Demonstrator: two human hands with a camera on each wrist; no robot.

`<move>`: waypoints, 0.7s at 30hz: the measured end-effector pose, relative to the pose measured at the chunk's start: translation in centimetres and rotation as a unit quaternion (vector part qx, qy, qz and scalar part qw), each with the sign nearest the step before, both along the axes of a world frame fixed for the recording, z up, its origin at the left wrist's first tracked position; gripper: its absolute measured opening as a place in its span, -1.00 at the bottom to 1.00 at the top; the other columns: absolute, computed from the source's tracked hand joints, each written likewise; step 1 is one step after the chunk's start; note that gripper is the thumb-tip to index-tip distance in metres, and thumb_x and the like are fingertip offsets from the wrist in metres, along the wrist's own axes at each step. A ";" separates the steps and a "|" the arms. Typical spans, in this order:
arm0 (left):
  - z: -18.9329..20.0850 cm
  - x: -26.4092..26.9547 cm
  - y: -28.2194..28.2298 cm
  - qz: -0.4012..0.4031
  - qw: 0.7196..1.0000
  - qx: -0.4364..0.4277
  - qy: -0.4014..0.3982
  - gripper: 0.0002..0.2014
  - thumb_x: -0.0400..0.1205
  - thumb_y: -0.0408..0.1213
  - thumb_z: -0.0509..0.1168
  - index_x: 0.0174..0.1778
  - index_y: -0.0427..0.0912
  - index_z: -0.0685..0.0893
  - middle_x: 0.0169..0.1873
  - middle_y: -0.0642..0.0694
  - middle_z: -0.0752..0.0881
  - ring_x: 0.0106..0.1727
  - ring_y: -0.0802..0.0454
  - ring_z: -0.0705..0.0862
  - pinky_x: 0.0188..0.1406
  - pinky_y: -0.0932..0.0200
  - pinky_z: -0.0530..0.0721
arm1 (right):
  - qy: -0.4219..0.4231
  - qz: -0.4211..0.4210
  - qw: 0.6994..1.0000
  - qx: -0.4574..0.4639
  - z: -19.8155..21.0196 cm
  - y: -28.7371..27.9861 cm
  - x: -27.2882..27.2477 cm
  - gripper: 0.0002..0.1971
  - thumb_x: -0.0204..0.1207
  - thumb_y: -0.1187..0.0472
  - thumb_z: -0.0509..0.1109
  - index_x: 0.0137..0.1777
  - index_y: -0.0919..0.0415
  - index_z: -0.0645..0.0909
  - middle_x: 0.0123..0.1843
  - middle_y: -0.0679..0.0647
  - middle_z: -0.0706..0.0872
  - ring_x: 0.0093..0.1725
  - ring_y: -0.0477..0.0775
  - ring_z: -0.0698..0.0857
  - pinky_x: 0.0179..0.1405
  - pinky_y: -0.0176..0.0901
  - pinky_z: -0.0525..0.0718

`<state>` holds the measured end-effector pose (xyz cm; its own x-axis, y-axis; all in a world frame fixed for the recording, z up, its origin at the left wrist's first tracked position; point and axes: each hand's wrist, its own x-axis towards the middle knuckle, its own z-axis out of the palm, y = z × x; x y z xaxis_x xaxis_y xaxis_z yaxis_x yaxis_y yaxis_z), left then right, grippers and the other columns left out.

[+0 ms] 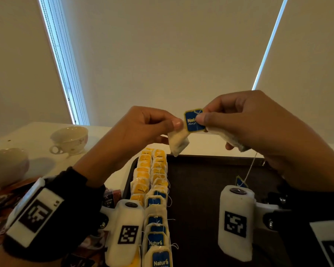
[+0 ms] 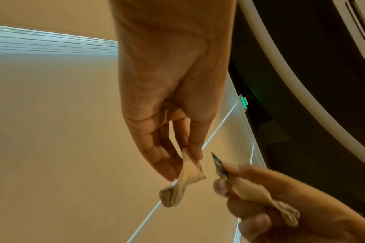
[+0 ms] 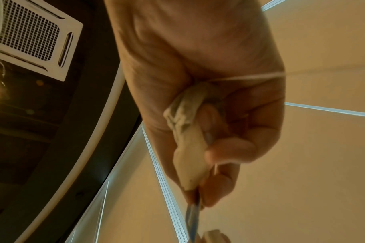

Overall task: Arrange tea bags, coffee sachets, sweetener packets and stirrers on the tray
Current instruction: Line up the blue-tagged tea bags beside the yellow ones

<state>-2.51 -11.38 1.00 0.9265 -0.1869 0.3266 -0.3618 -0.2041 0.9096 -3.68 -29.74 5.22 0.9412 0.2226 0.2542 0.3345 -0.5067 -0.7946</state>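
Tea bags, loose pair: one white paper tea bag [image 1: 177, 143] hangs from the left hand [image 1: 143, 130], pinched at its top corner between thumb and fingertips; the left wrist view shows its lower end bulging with dark leaf. A second tea bag [image 1: 232, 140] lies crumpled in the right hand [image 1: 247, 124], curled fingers closing on it, while that hand's thumb and forefinger pinch a blue square tag [image 1: 194, 120] with a yellow border. Tag and left-hand bag sit just beside each other, at 12 o'clock above the tray. A thin white string [image 1: 250, 169] drops from the right hand toward a second blue tag [image 1: 240, 182] at about 4 o'clock.

Tea bags, arranged: on the tray's left side, two adjoining columns of yellow-tagged bags [image 1: 143, 178] run from 12 o'clock down, continued toward 6 o'clock by overlapping blue-tagged bags [image 1: 158, 228], soft paper, strings trailing.

Tray [image 1: 210, 182]: dark, flat, raised rim with rounded corner at 11 o'clock; the broad middle and right of its floor show bare dark surface.

Left of tray, 9 o'clock: dark brown sachets [image 1: 112, 197], glossy, partly hidden behind the left wrist.

Table [image 1: 37, 135]: pale, smooth. At 10 o'clock a white teacup [image 1: 69, 139], handled and faintly patterned, lies tilted; a second pale cup [image 1: 7, 166] shows at the far left edge, blurred.

Both wrists carry white camera blocks [image 1: 123, 232] with black-and-white square markers.
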 end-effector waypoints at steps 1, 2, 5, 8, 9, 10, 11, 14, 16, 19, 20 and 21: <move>0.1 -0.1 0.1 -0.003 1.000 -0.009 0.006 -0.78 0.40 -0.08 0.30 -0.18 -0.07 0.76 -0.24 0.06 0.81 -0.11 0.14 0.78 -0.15 0.32 0.74 | 0.012 0.005 1.000 -0.007 -0.1 0.0 0.0 -0.86 0.46 0.08 0.44 -0.09 0.14 0.70 -0.22 0.00 0.66 -0.43 -0.11 0.54 -0.74 -0.51 0.40; 0.2 -0.1 0.1 -0.006 1.000 -0.019 0.011 -0.77 0.39 -0.09 0.29 -0.17 -0.10 0.75 -0.24 0.05 0.81 -0.12 0.14 0.78 -0.16 0.31 0.74 | 0.022 0.010 1.000 -0.011 -0.1 0.0 0.0 -0.86 0.46 0.09 0.45 -0.10 0.14 0.70 -0.20 0.01 0.67 -0.39 -0.10 0.56 -0.71 -0.50 0.45; 0.4 -0.3 0.1 -0.016 0.999 -0.039 0.021 -0.75 0.40 -0.10 0.28 -0.14 -0.14 0.74 -0.26 0.04 0.80 -0.16 0.15 0.78 -0.22 0.32 0.73 | 0.028 0.015 0.999 -0.027 -0.3 0.1 0.2 -0.86 0.45 0.10 0.45 -0.11 0.16 0.70 -0.19 0.03 0.68 -0.35 -0.11 0.57 -0.65 -0.48 0.53; 0.6 -0.4 0.2 -0.013 0.999 -0.048 0.020 -0.75 0.40 -0.09 0.27 -0.15 -0.13 0.74 -0.28 0.05 0.80 -0.19 0.14 0.78 -0.26 0.32 0.73 | 0.026 0.019 0.999 -0.033 -0.3 0.0 0.3 -0.88 0.44 0.11 0.46 -0.15 0.15 0.70 -0.19 0.04 0.69 -0.35 -0.10 0.58 -0.62 -0.45 0.57; 0.6 -0.4 0.2 -0.010 0.998 -0.052 0.017 -0.75 0.40 -0.09 0.27 -0.16 -0.13 0.73 -0.28 0.05 0.80 -0.20 0.14 0.77 -0.28 0.32 0.72 | 0.027 0.022 0.999 -0.034 -0.3 0.0 0.3 -0.89 0.44 0.11 0.47 -0.17 0.15 0.70 -0.19 0.05 0.70 -0.34 -0.10 0.59 -0.59 -0.43 0.58; 0.6 -0.3 0.3 -0.008 0.998 -0.056 0.014 -0.75 0.41 -0.09 0.26 -0.16 -0.13 0.74 -0.27 0.05 0.80 -0.20 0.14 0.77 -0.29 0.33 0.71 | 0.027 0.025 0.999 -0.037 -0.3 -0.1 0.4 -0.90 0.43 0.11 0.47 -0.19 0.13 0.70 -0.20 0.04 0.71 -0.34 -0.11 0.59 -0.57 -0.42 0.60; 0.6 -0.3 0.3 -0.005 0.998 -0.061 0.011 -0.75 0.41 -0.09 0.26 -0.15 -0.14 0.74 -0.26 0.04 0.80 -0.20 0.13 0.77 -0.30 0.34 0.70 | 0.027 0.027 0.998 -0.044 -0.4 -0.2 0.4 -0.90 0.43 0.11 0.47 -0.20 0.12 0.70 -0.23 0.02 0.71 -0.35 -0.13 0.60 -0.56 -0.43 0.60; 0.5 -0.2 0.5 0.015 0.997 -0.074 0.008 -0.78 0.48 -0.13 0.27 -0.13 -0.13 0.75 -0.17 -0.03 0.82 -0.17 0.12 0.78 -0.30 0.34 0.70 | 0.048 0.044 0.995 -0.075 -0.4 -0.2 0.3 -0.90 0.39 0.09 0.50 -0.27 0.09 0.73 -0.37 -0.08 0.70 -0.49 -0.23 0.58 -0.54 -0.40 0.53; 0.4 -0.1 0.6 0.034 0.997 -0.068 -0.001 -0.83 0.55 -0.19 0.26 -0.12 -0.10 0.75 -0.12 -0.05 0.81 -0.14 0.13 0.78 -0.28 0.34 0.71 | 0.062 0.058 0.993 -0.085 -0.3 -0.2 0.2 -0.90 0.38 0.08 0.50 -0.27 0.08 0.73 -0.37 -0.07 0.71 -0.49 -0.22 0.58 -0.53 -0.37 0.56; 0.4 0.0 0.7 0.049 0.998 -0.027 -0.021 -0.86 0.59 -0.23 0.27 -0.12 -0.06 0.75 -0.11 -0.01 0.82 -0.10 0.11 0.79 -0.26 0.33 0.72 | 0.050 0.054 0.996 -0.051 0.0 -0.3 -0.1 -0.90 0.41 0.07 0.47 -0.22 0.08 0.72 -0.24 0.02 0.74 -0.48 -0.21 0.61 -0.59 -0.42 0.55; 0.4 0.0 0.7 0.046 0.999 -0.018 -0.023 -0.86 0.58 -0.21 0.27 -0.12 -0.05 0.75 -0.15 0.03 0.82 -0.12 0.13 0.78 -0.26 0.34 0.72 | 0.040 0.041 0.998 -0.033 0.2 -0.4 -0.1 -0.89 0.42 0.07 0.46 -0.19 0.08 0.71 -0.22 0.01 0.73 -0.53 -0.25 0.61 -0.65 -0.46 0.49; 0.5 -0.1 0.7 0.038 0.999 -0.014 -0.022 -0.86 0.54 -0.17 0.28 -0.13 -0.05 0.75 -0.20 0.08 0.81 -0.14 0.15 0.78 -0.28 0.34 0.71 | 0.031 0.023 0.999 -0.015 0.2 -0.5 0.0 -0.89 0.44 0.05 0.44 -0.16 0.07 0.70 -0.22 0.00 0.71 -0.58 -0.26 0.59 -0.70 -0.47 0.44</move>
<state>-2.63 -10.70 1.49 0.9224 -0.1069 0.3711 -0.3857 -0.2067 0.8992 -3.66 -30.22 5.45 0.9434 0.2738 0.1874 0.3085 -0.5163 -0.7989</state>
